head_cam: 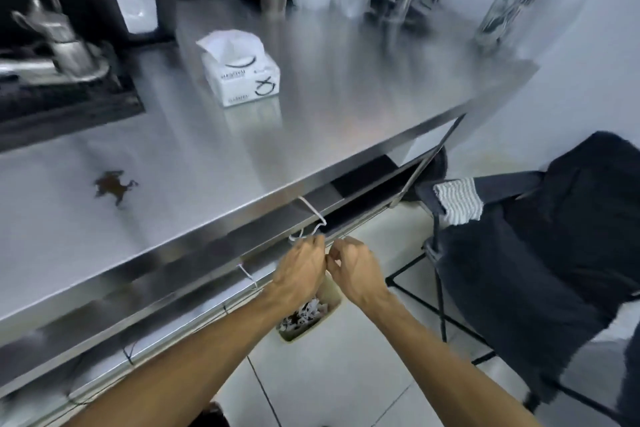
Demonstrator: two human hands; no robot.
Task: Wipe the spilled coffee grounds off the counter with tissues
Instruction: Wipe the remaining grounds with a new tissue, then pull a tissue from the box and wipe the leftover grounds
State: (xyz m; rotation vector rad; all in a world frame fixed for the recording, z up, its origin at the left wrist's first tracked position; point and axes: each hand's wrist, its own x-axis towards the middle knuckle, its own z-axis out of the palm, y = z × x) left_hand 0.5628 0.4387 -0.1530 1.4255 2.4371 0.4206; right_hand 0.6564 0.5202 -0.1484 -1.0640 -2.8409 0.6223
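Head view: my left hand (301, 269) and right hand (358, 270) curl fingers, holding I cannot tell what, over the bin (308, 328); hasty wiping could scatter coffee grounds (112, 185) across the worktop (346, 80).

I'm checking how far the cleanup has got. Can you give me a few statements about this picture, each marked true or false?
1. Coffee grounds lie on the counter. True.
2. The tissue box stands on the floor. False: it stands on the counter.
3. Both hands are over the spill. False: the left hand and the right hand are close together in front of the counter's edge, above the bin.
4. The bin holds white scraps. True.
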